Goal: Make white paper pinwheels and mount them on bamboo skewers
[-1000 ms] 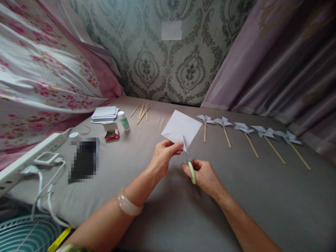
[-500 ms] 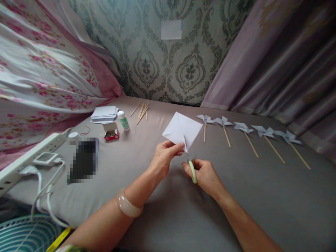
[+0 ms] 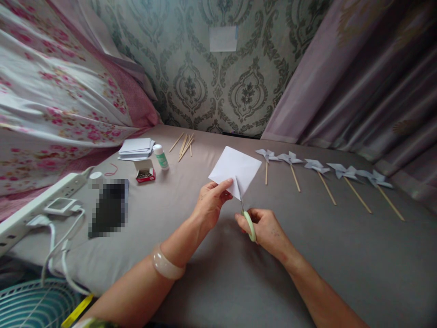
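A square sheet of white paper (image 3: pixel 235 164) is pinched at its lower left edge by my left hand (image 3: pixel 211 200), thumb on top. My right hand (image 3: pixel 264 225) grips a pair of scissors (image 3: pixel 250 225) with pale green handles. Their blades lie at the paper's near corner, pointing in toward its middle. Part of the handles is hidden behind my fingers. To the right lie several white paper pinwheels (image 3: pixel 343 171) on wooden sticks.
On the grey cloth surface (image 3: pixel 191 282) are several loose wooden sticks (image 3: pixel 186 146), a glue bottle (image 3: pixel 160 157), a small red box (image 3: pixel 145 173) of metal pieces and a paper stack (image 3: pixel 135 149). A power strip (image 3: pixel 37 205) with cables and a blurred dark object (image 3: pixel 109 207) lie left.
The paper and my left hand have shifted slightly left. The scissors have moved slightly left and down with my right hand, their blades still at the paper's near corner.
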Motion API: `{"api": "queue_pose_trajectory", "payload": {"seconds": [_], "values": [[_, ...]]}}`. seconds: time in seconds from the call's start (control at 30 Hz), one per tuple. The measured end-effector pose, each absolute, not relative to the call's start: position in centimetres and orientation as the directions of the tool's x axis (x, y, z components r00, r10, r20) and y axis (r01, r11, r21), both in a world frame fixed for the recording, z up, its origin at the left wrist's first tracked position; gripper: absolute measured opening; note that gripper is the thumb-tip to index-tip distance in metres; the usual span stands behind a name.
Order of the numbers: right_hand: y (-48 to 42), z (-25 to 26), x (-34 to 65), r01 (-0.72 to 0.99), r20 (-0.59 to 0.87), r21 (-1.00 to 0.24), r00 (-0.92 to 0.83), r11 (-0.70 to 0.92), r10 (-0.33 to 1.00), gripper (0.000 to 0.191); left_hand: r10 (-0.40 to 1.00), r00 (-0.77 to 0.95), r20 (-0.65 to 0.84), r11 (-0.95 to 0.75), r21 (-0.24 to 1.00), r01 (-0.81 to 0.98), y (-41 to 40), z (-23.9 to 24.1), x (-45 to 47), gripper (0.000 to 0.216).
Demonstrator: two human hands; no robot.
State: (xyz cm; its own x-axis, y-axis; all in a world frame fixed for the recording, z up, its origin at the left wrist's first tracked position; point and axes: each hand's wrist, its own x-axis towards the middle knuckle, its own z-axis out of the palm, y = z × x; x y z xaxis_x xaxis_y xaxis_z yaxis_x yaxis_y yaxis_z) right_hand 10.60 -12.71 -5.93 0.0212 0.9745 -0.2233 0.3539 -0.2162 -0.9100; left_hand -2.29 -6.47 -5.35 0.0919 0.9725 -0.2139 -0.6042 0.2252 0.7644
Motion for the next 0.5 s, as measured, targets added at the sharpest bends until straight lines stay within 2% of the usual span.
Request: {"api": "queue_pose_trajectory", "payload": {"seconds": [0.17, 0.5], "values": [[-12.89, -4.88, 10.52, 0.316, -0.286, -0.915, -0.072, -0.25, 0.955, 0.04, 0.967, 0.1, -0.236, 0.248, 0.756, -0.606, -6.52, -5.31, -2.25, 0.029], [-12.73, -5.42, 10.31, 0.317, -0.265, -0.916, -0.013, -0.247, 0.964, 0.04, 0.971, 0.064, -0.229, 0.219, 0.753, -0.621, -6.35, -5.26, -2.36, 0.03]]}}
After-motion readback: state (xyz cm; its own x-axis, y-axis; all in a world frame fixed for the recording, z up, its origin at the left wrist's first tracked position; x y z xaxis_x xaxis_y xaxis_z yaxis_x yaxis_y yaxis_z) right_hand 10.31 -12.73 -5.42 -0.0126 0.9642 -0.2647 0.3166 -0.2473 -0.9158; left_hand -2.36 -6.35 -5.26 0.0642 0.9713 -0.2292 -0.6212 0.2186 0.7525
